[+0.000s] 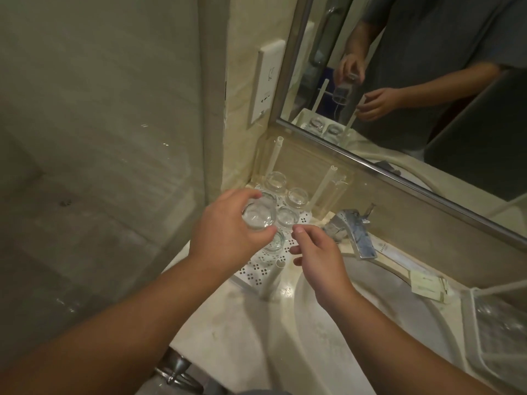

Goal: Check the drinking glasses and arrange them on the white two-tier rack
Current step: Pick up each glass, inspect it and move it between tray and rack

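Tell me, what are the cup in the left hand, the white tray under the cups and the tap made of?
The cup held by the left hand looks like clear glass: you see straight through it, with bright glints. The tray seems white plastic or coated metal, matte, punched with small square holes. The tap looks like chromed metal, shiny but water-spotted.

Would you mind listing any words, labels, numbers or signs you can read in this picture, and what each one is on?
No text here is legible.
Wall socket panel: a drawn symbol and small marks, too blurred to read.
Paper packets on the counter by the basin: faint print, too small to read.
Strip behind the tap: a small emblem and print, blurred.
Drinking glasses and white rack: no visible marking.
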Tool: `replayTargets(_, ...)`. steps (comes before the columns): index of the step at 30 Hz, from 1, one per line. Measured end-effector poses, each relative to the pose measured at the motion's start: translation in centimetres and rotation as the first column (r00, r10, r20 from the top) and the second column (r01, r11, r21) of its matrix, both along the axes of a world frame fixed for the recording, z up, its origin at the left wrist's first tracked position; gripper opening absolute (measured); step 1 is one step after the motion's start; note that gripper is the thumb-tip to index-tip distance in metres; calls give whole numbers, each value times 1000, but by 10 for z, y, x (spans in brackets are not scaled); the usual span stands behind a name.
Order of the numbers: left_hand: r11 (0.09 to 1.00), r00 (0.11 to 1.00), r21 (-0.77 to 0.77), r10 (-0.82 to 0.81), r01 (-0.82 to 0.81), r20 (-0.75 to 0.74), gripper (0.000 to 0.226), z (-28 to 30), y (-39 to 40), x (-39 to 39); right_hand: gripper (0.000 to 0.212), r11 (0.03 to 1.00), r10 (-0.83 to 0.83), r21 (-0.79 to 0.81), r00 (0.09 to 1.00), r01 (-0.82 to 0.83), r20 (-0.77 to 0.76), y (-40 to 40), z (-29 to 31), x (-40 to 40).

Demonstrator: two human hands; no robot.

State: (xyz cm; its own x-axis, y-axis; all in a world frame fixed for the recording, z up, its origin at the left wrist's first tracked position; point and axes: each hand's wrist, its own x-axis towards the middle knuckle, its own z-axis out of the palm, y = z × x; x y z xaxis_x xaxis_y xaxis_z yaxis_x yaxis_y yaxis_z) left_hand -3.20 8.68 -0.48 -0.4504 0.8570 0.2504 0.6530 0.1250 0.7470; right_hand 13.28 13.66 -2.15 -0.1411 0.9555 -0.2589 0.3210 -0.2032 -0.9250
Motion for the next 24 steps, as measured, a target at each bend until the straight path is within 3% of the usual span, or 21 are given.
replayTargets(6,991,994,82,-107,107,-12,60,56,7,7,31,975,-87,-220,945,16,-316,15,33,-2)
replayTargets(9,981,987,121,-157,151,37,67,79,8,15,53,913,-84,-376,830,-157,-551,16,53,1)
replayTargets(12,970,977,152,-201,189,69,66,95,9,23,71,826,-59,-417,678,-379,-733,7,64,5)
replayTargets(17,956,963,181,-252,233,92,65,105,6,31,67,793,-185,-391,427,-467,-885,-5,72,11)
replayTargets(20,948,953,179,-285,264,106,65,106,2,32,65,809,-189,-383,419,-446,-888,-5,75,16)
replayTargets(24,938,939,151,-329,313,96,68,104,-3,31,74,843,-215,-413,488,-345,-846,-4,76,24)
